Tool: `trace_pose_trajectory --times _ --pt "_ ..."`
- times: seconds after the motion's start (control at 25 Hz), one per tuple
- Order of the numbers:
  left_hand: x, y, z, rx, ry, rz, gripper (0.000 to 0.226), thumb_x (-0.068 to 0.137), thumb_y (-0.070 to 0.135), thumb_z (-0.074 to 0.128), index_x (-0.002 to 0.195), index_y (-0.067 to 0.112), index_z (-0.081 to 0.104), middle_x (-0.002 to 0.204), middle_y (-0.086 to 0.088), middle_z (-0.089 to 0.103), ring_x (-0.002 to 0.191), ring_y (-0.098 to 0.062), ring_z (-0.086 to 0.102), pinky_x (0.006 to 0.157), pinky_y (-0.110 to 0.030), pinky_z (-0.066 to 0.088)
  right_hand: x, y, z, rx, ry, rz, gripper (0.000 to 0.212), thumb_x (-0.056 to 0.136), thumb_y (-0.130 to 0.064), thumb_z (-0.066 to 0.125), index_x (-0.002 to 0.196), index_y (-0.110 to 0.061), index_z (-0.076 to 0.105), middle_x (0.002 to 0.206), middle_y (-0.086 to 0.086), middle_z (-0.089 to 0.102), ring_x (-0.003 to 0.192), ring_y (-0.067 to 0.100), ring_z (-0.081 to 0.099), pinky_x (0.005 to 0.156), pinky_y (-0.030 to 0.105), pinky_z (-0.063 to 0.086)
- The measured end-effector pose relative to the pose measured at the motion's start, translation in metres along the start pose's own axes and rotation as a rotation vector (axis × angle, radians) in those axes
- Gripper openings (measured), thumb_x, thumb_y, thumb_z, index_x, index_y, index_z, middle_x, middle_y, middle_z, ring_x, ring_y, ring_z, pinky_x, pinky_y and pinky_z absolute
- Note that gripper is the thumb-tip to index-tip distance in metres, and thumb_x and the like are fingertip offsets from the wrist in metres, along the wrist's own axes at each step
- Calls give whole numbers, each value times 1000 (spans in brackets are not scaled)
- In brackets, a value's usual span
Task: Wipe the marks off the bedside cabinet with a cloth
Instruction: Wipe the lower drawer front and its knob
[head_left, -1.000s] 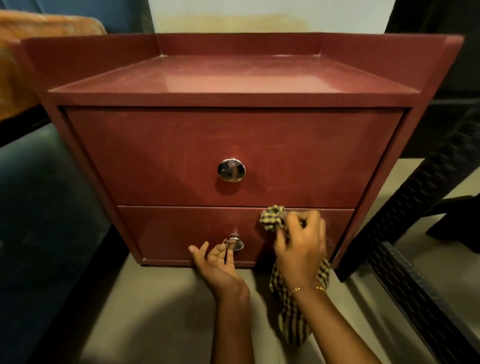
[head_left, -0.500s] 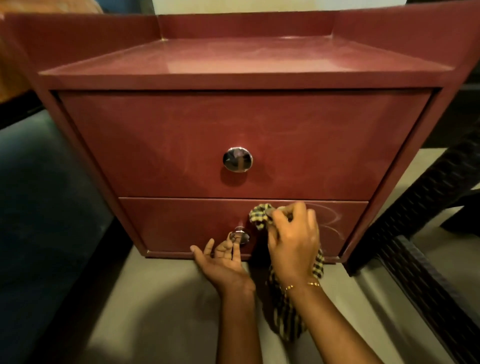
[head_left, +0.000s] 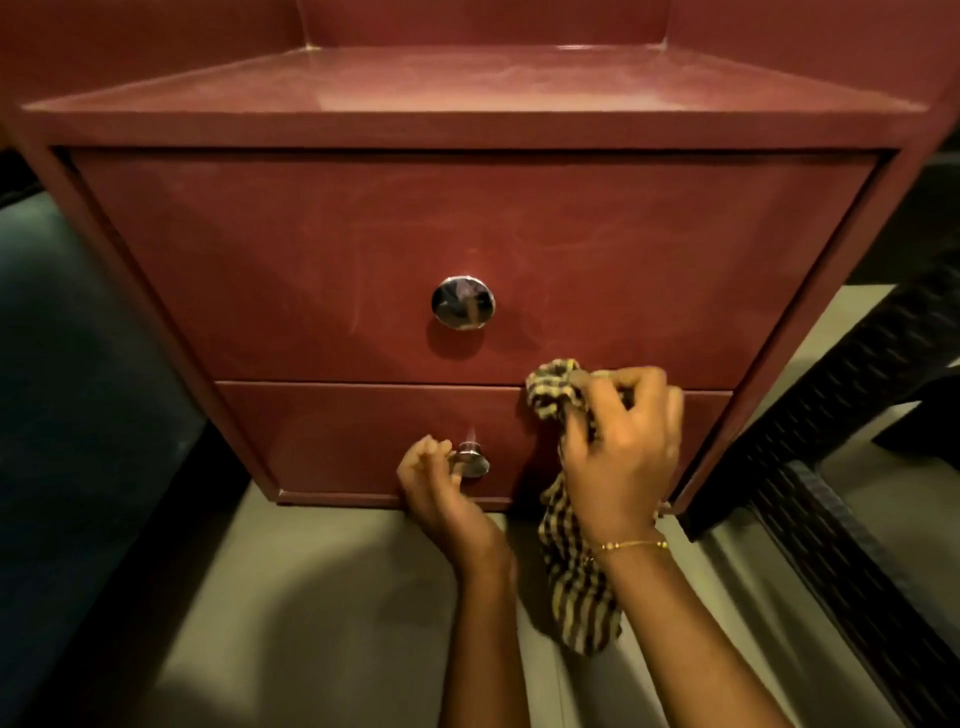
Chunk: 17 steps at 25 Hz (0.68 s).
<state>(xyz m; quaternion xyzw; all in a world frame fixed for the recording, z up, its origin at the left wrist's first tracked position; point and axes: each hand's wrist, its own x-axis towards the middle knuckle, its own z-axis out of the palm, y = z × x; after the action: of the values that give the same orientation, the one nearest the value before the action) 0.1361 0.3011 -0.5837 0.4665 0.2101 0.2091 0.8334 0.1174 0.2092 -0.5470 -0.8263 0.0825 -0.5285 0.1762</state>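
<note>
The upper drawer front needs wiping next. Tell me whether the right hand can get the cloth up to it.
Probably yes: the right hand already grips the checked cloth at that drawer's lower edge, nothing above blocks it.

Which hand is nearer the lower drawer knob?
Left. The left hand curls its fingers around the lower knob. The right hand is off to the knob's right, holding the cloth against the drawer front.

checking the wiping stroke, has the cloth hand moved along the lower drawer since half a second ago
Yes. The right hand with the cloth has shifted right, further from the lower knob.
</note>
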Motion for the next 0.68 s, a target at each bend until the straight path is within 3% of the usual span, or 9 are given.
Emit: trace_pose_trajectory --times 0.08,0.2,0.36,0.56,0.68 --pt "-11 3 3 230 -28 263 20 86 20 54 96 4 58 87 -2 54 76 -1 61 72 -16 47 -3 4 4 34 47 26 15 76 -11 59 89 -11 68 90 4 45 78 22 39 65 33 36" --pt "-16 -3 -7 570 -170 614 37 82 31 49 98 2 64 97 -5 57 93 -28 59 85 -40 46 -41 25 15 15 -20 47 17 76 -11 56 86 -8 70 90 2 37 77 23 38 64 36 39" --pt "-28 3 -1 672 -321 913 31 85 19 48 103 -1 64 112 -14 61 114 -27 51 100 -31 36 -51 40 6 -74 -161 -1 14 70 -8 63 84 -11 63 88 6 45 75 24 37 56 38 46" --pt "-51 -2 14 659 -493 948 33 89 15 44 118 5 58 130 -12 56 130 -21 40 107 -40 33 6 23 -14 -57 28 58 13 77 -16 56 84 -10 65 85 11 55 78 21 39 68 31 36" --pt "-52 -8 14 748 -564 933 42 91 19 38 133 13 42 144 -6 41 140 -19 23 112 -43 22 -25 36 -3 23 16 155 9 81 -18 52 84 -13 60 85 13 55 77 21 38 66 30 35"
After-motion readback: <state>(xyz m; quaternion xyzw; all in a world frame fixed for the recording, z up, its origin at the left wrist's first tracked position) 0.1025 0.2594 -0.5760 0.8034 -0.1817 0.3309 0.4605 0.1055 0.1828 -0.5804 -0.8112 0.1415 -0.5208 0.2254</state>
